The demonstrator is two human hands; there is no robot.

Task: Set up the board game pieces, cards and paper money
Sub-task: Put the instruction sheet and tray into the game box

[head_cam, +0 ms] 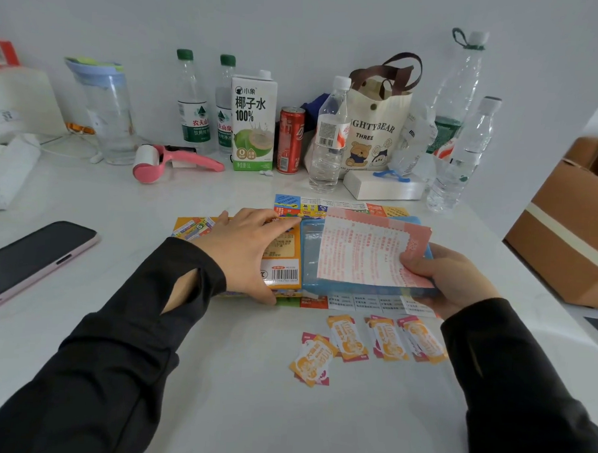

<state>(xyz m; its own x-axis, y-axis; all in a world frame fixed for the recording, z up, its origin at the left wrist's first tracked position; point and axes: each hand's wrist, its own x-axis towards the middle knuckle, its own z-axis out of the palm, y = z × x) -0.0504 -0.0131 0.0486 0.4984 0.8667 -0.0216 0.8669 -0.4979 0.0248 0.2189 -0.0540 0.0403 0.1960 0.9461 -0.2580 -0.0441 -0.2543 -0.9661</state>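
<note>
Head view.

Progress, judged: early.
- Game board (326, 207): one, flat on the tabletop (214, 411), mostly covered.
- Card piles (386, 343): four, set out near the board's front edge.
- Paper money and pieces: none visible yet, so they are still to set out.

Items in hand:
- Orange game box (284, 260): one, on the board. The left hand (245, 248) lies flat on it, fingers straight and spread.
- Blue tray (310, 257): one, just beside the box.
- Pink rule sheet (368, 253): one, over the tray, pinched at its corner by the right hand (449, 277).

Behind: five clear bottles, one carton (252, 121), one can (290, 140).
</note>
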